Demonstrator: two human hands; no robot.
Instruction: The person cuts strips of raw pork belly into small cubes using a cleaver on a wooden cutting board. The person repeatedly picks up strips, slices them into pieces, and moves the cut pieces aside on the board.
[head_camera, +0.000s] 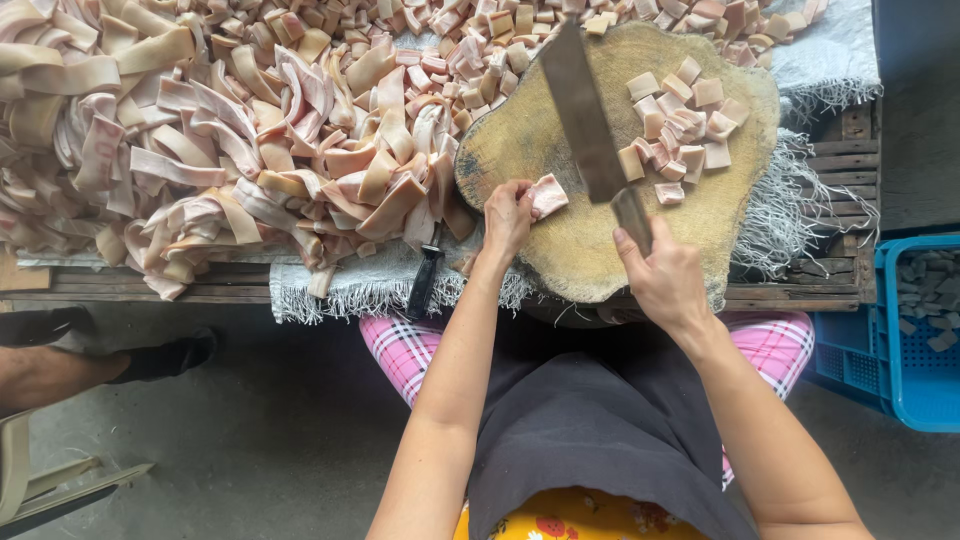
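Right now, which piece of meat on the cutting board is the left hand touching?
The lone pink piece by the left hand, left of the cleaver. The other cut squares sit heaped right of the blade, untouched.

A blue plastic crate (915, 340) stands beside the wooden slatted bench (845, 160).

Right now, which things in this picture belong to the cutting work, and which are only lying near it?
In the work:
- left hand holding a pink strip piece
- right hand gripping the cleaver
- round wooden chopping block
- cut squares on the block
- pile of long strips

Lying about:
- black-handled knife at the cloth's edge
- blue crate
- another person's foot
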